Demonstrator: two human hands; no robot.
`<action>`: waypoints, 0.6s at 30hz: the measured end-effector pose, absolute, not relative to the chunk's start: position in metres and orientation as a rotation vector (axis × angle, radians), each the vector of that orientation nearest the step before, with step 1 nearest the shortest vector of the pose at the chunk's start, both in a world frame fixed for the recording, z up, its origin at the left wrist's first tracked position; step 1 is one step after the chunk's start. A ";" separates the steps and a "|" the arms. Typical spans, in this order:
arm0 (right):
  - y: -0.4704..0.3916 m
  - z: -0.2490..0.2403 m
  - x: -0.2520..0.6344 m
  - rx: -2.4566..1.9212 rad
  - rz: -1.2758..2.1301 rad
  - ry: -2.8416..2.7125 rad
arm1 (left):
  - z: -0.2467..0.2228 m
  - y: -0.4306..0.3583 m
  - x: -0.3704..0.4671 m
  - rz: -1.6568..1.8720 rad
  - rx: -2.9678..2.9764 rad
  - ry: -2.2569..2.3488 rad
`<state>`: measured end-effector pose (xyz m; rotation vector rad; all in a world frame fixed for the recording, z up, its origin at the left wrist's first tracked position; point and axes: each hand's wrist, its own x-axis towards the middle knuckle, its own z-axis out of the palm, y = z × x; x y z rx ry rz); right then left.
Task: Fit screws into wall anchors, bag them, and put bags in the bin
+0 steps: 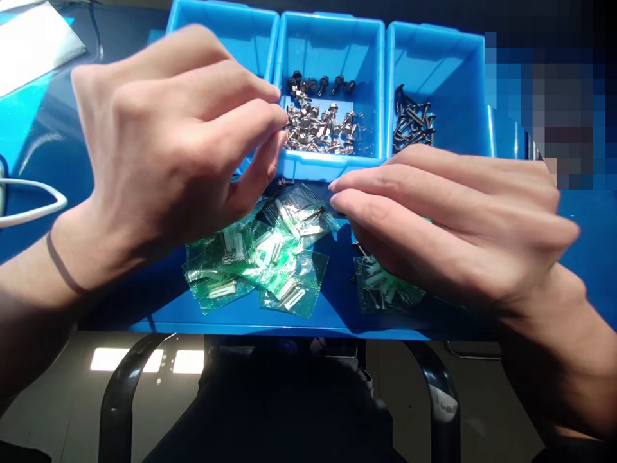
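Observation:
My left hand hovers over the front edge of the middle blue bin. Its fingers curl toward the thumb, and I cannot see whether anything is pinched between them. A dark screw lies just below the thumb, at the top edge of a small clear-green plastic bag. My right hand lies flat with its fingers pointing left. The fingertips touch that bag's right corner and the thumb is hidden. Another bag shows under the right palm.
Several green-tinted bags with white parts lie piled near the blue table's front edge. The middle bin holds silver and black hex-head screws, and the right bin holds dark screws. A left bin and a white cable are also here.

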<state>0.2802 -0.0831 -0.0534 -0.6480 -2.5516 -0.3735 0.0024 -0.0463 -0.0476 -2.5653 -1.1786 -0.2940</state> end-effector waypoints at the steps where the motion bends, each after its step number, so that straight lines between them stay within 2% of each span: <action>1: -0.083 -0.055 0.280 -0.662 -0.339 -2.532 | -0.048 -0.047 0.002 -0.309 -2.568 -1.182; 11: -0.076 -0.038 0.259 -1.004 -0.133 -2.324 | -0.064 -0.054 -0.012 -0.583 -2.835 -1.158; 18: -0.082 -0.039 0.258 -0.902 0.013 -2.298 | -0.053 -0.047 -0.005 -0.783 -2.860 -0.701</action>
